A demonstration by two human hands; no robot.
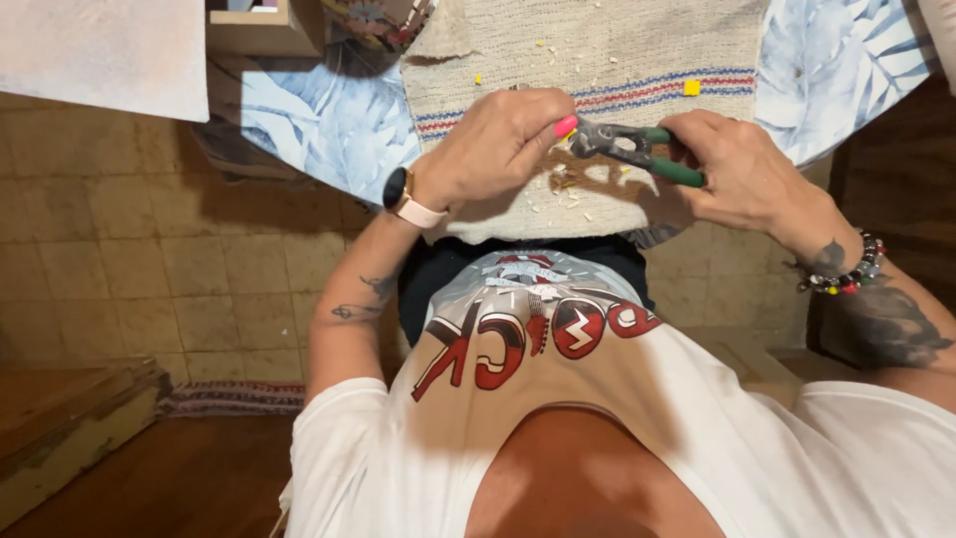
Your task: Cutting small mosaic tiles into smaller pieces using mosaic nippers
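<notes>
My right hand (742, 169) grips the green handles of a pair of pliers (632, 147), whose dark jaws point left. My left hand (498, 139), with a pink-painted nail and a watch at the wrist, is closed around something small at the jaws; the piece itself is hidden by my fingers. Both hands hover just above a beige woven cloth (597, 50) with red and blue stripes. Small pale chips and crumbs (568, 184) lie on the cloth below the jaws.
A round table with a blue leaf-print cover (329, 120) lies under the cloth. A small yellow square piece (691, 88) sits on the stripes. A wooden box (264, 28) stands at the far left of the table. Tiled floor and a wooden step (70, 418) lie to the left.
</notes>
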